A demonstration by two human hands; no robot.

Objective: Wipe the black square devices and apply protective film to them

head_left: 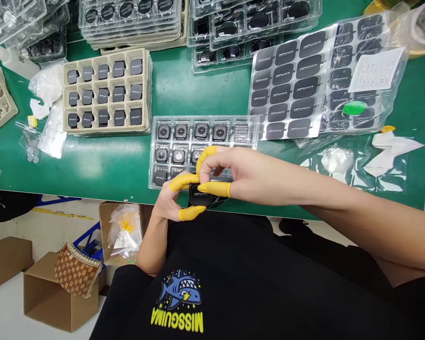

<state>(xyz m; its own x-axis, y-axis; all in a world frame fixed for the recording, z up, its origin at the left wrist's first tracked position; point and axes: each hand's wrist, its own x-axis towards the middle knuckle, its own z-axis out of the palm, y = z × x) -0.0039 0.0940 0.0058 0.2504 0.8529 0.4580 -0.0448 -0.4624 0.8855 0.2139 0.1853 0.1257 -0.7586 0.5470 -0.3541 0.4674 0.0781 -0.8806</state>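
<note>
A black square smartwatch body (200,197) with white lettering on its face is held near the table's front edge. My left hand (170,200), in yellow finger cots, grips it between thumb and fingers. On its upper edge, my right hand (223,172) has its thumb and bent forefinger closed in a pinch, also in yellow cots. Whether a thin film lies between those fingertips I cannot tell. Just behind both hands is a clear plastic tray (241,134) with several watch bodies, mostly back side up; my right hand hides part of it.
A beige tray (106,104) of lettered black pieces stands at the left. Sheets of black film stickers (283,89) lie at the right beside a bagged stack (375,71). Clear trays (127,23) are piled at the back. Cardboard boxes (60,293) sit below the table.
</note>
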